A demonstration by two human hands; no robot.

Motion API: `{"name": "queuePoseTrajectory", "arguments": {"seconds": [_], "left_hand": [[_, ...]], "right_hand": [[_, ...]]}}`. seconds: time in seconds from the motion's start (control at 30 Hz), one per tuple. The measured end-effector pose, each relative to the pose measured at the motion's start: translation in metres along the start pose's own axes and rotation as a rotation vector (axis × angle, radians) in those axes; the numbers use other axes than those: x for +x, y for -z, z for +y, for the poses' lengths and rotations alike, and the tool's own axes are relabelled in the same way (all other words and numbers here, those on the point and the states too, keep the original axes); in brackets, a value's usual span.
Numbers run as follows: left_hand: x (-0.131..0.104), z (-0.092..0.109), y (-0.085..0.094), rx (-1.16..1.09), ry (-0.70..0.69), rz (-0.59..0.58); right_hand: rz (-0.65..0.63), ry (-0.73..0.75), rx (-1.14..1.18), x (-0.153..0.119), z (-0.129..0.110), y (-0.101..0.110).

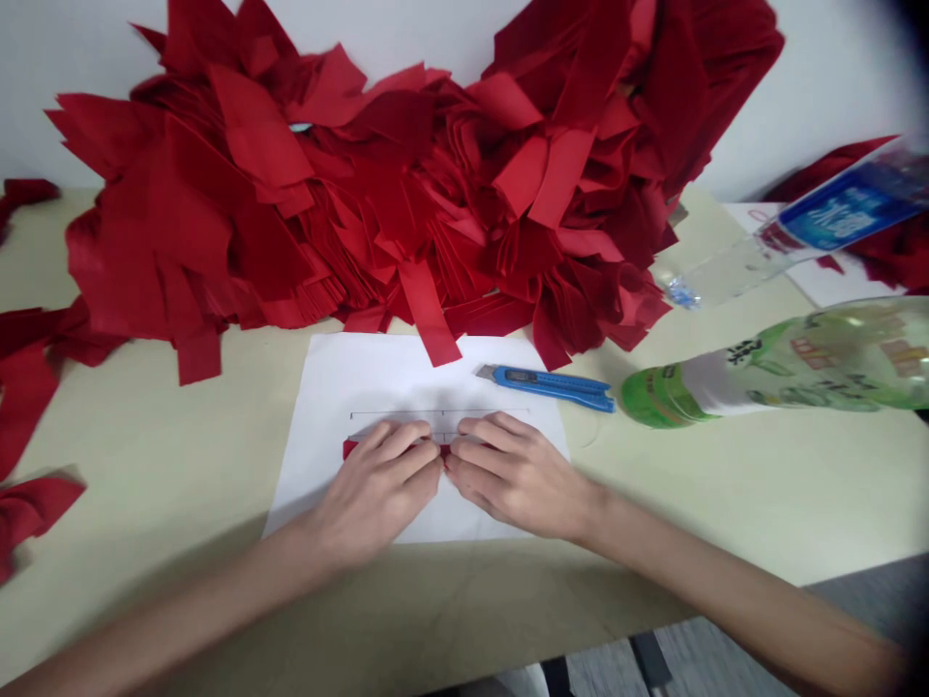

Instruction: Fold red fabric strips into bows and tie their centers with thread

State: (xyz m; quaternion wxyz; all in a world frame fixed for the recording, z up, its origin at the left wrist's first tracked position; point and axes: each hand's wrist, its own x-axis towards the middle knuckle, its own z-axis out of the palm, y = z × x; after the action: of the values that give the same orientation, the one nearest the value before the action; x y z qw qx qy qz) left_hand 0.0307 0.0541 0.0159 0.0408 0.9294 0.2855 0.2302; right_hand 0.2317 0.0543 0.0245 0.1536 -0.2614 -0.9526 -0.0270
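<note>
One red strip [348, 449] on white sheet [319, 382], held by left hand [388, 482] and right hand [524, 476], fingers [410, 467] curled nearly closed; one cutter [552, 383] across sheet's edge; two bottles [798, 363] rightward.

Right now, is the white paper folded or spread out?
Spread out: the white paper lies flat, edges showing beyond the left hand and right hand.

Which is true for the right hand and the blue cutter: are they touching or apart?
Apart. The head view shows a strip of white paper between the blue cutter and the right hand.
</note>
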Motion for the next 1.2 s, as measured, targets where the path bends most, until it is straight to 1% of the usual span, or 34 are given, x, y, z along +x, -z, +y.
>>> {"name": "queuePoseTrajectory", "arguments": {"seconds": [0.03, 0.13, 0.3, 0.4, 0.5, 0.63, 0.7, 0.83, 1.07, 1.2], "left_hand": [[0.002, 0.0, 0.0, -0.011, 0.013, 0.028], [0.006, 0.001, 0.001, -0.037, 0.044, 0.047], [0.002, 0.001, 0.004, 0.009, 0.015, -0.009], [-0.003, 0.001, 0.003, 0.069, -0.008, -0.013], [-0.004, 0.002, 0.0, 0.092, -0.013, -0.003], [-0.001, 0.003, -0.004, 0.062, -0.009, -0.031], [0.002, 0.002, -0.004, 0.034, 0.007, -0.04], [0.008, 0.003, -0.002, -0.012, 0.052, -0.033], [0.008, 0.003, 0.006, 0.018, 0.057, 0.005], [0.004, 0.003, 0.002, 0.06, 0.053, -0.005]], "right_hand": [[0.013, 0.007, -0.017, 0.0, -0.001, -0.001], [0.069, 0.015, -0.074, 0.0, -0.004, -0.003], [0.16, 0.028, -0.139, 0.0, -0.007, -0.008], [0.186, 0.027, -0.158, -0.001, -0.007, -0.01], [0.162, 0.001, -0.131, -0.001, -0.006, -0.007], [0.015, -0.036, -0.037, -0.002, -0.002, 0.0], [-0.011, -0.052, -0.012, -0.002, 0.0, 0.002], [-0.001, -0.061, -0.025, -0.002, 0.0, -0.002], [0.131, -0.024, -0.092, -0.002, -0.005, -0.009], [0.109, -0.028, -0.093, -0.005, -0.006, -0.009]]}}
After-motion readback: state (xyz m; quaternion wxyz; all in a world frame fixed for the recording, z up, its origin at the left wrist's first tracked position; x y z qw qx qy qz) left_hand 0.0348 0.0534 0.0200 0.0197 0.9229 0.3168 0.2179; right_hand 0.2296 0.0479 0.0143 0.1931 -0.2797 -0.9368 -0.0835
